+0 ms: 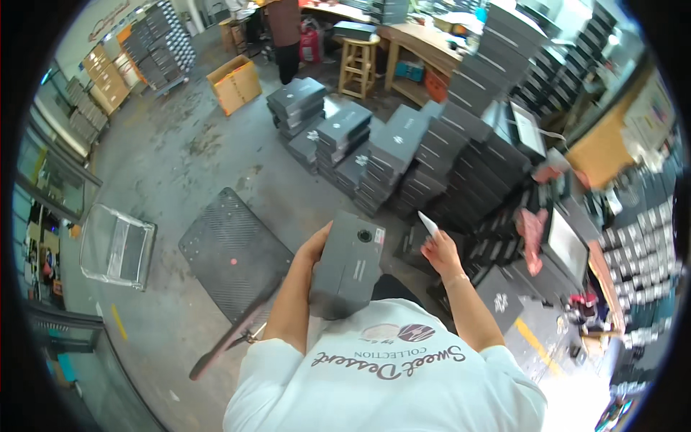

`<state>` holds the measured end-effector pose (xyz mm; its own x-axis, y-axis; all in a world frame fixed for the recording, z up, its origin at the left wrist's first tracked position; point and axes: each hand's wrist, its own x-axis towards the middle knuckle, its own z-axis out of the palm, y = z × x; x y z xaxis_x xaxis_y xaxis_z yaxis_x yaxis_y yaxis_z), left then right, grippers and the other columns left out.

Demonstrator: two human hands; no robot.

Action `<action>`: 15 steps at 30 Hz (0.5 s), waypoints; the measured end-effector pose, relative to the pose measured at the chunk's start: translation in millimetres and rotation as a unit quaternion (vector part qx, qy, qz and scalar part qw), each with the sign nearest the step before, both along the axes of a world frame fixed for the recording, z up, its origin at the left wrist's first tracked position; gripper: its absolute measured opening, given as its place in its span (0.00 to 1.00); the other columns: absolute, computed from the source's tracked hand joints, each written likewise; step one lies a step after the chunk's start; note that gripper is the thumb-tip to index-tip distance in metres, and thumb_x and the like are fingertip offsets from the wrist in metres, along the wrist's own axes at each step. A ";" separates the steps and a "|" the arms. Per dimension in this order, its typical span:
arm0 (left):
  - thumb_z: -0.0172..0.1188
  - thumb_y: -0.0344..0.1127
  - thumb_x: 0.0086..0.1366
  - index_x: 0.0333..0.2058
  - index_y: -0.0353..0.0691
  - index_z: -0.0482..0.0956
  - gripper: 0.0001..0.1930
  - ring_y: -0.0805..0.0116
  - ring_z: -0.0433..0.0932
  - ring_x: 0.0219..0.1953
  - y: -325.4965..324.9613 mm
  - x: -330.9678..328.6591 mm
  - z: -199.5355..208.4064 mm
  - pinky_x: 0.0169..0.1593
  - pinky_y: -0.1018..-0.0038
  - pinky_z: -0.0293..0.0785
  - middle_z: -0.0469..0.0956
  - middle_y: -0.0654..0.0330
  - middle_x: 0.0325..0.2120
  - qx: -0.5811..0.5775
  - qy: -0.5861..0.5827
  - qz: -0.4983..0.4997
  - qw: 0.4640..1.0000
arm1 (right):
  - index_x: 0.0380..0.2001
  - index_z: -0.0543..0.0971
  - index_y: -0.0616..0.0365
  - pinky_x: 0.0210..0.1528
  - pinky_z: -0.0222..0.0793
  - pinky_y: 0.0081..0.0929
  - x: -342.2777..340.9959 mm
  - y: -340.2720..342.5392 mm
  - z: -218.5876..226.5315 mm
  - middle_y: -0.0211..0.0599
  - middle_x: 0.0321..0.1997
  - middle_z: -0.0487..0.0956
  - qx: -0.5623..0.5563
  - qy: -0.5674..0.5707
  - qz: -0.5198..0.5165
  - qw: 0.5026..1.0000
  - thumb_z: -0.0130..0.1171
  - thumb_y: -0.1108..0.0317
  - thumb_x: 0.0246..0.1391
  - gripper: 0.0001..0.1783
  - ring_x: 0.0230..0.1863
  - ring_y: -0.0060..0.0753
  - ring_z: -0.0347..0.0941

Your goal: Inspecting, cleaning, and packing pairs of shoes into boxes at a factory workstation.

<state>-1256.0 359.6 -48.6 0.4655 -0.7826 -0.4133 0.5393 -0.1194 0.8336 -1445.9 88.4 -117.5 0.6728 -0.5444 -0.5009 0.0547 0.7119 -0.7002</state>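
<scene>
A dark grey shoebox [344, 270] is held up close against my white shirt. It has a round dark hole and a small white-and-red label near one end. My left hand [314, 243] is closed around its left side, with the fingers partly hidden behind it. Off to the right and apart from the box, my right hand [442, 253] pinches a thin white pointed piece [427, 224], which looks like paper or a label. Just beyond that hand stand stacks of similar grey shoeboxes [398, 137].
On the floor to the left lies a black platform trolley [227, 248], with a clear-framed piece [119, 248] farther left. An open cardboard carton [235, 84], a wooden stool [358, 68] and a standing person [283, 32] are farther back. Tall box stacks [497, 54] rise at right.
</scene>
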 end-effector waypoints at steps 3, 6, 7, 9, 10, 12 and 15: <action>0.49 0.54 0.64 0.50 0.40 0.71 0.25 0.70 0.72 0.43 -3.7 76.4 -8.2 0.46 0.71 0.72 0.74 0.60 0.44 0.004 -0.018 0.077 0.997 | 0.37 0.70 0.57 0.25 0.70 0.28 19.9 -32.0 -30.7 0.27 0.22 0.64 0.062 0.051 -0.043 0.996 0.50 0.63 0.61 0.09 0.21 0.22 0.64; 0.49 0.55 0.64 0.49 0.40 0.73 0.25 0.70 0.72 0.43 5.9 142.6 -36.9 0.46 0.72 0.71 0.74 0.60 0.44 -0.051 0.075 0.148 0.985 | 0.34 0.70 0.56 0.24 0.69 0.29 78.0 -55.5 -55.7 0.28 0.21 0.65 0.148 0.090 -0.057 0.983 0.52 0.60 0.60 0.10 0.19 0.24 0.63; 0.49 0.56 0.64 0.49 0.40 0.73 0.26 0.70 0.72 0.43 9.1 158.9 -43.5 0.46 0.72 0.71 0.74 0.60 0.44 -0.081 0.112 0.168 0.976 | 0.34 0.70 0.55 0.24 0.69 0.29 103.7 -64.1 -64.9 0.29 0.22 0.65 0.172 0.098 -0.045 0.979 0.52 0.59 0.60 0.11 0.19 0.24 0.63; 0.49 0.56 0.64 0.49 0.40 0.73 0.26 0.70 0.72 0.44 18.4 196.4 -58.0 0.47 0.72 0.71 0.74 0.60 0.45 -0.104 0.146 0.209 0.961 | 0.37 0.69 0.55 0.22 0.67 0.31 184.3 -67.8 -53.6 0.28 0.19 0.62 0.138 0.103 0.036 0.984 0.48 0.58 0.62 0.12 0.17 0.24 0.61; 0.49 0.56 0.64 0.49 0.40 0.73 0.26 0.70 0.72 0.44 26.5 213.8 -61.4 0.47 0.72 0.71 0.74 0.61 0.45 -0.093 0.146 0.227 0.958 | 0.37 0.69 0.55 0.22 0.67 0.31 228.7 -70.8 -57.0 0.28 0.20 0.62 0.119 0.102 0.084 0.984 0.48 0.60 0.62 0.10 0.17 0.25 0.60; 0.49 0.56 0.64 0.49 0.40 0.73 0.26 0.70 0.72 0.44 36.1 250.1 -70.8 0.47 0.72 0.70 0.74 0.61 0.45 -0.059 0.132 0.256 0.956 | 0.36 0.69 0.56 0.23 0.69 0.32 319.0 -75.3 -48.1 0.29 0.22 0.63 0.081 0.094 0.147 0.981 0.49 0.63 0.61 0.08 0.19 0.26 0.61; 0.49 0.56 0.64 0.49 0.40 0.73 0.26 0.70 0.72 0.44 58.7 303.2 -82.0 0.47 0.72 0.70 0.74 0.61 0.45 -0.027 0.122 0.297 0.947 | 0.37 0.70 0.56 0.23 0.70 0.32 457.2 -70.2 -27.5 0.29 0.23 0.65 -0.024 0.049 0.205 0.977 0.50 0.62 0.61 0.09 0.21 0.26 0.63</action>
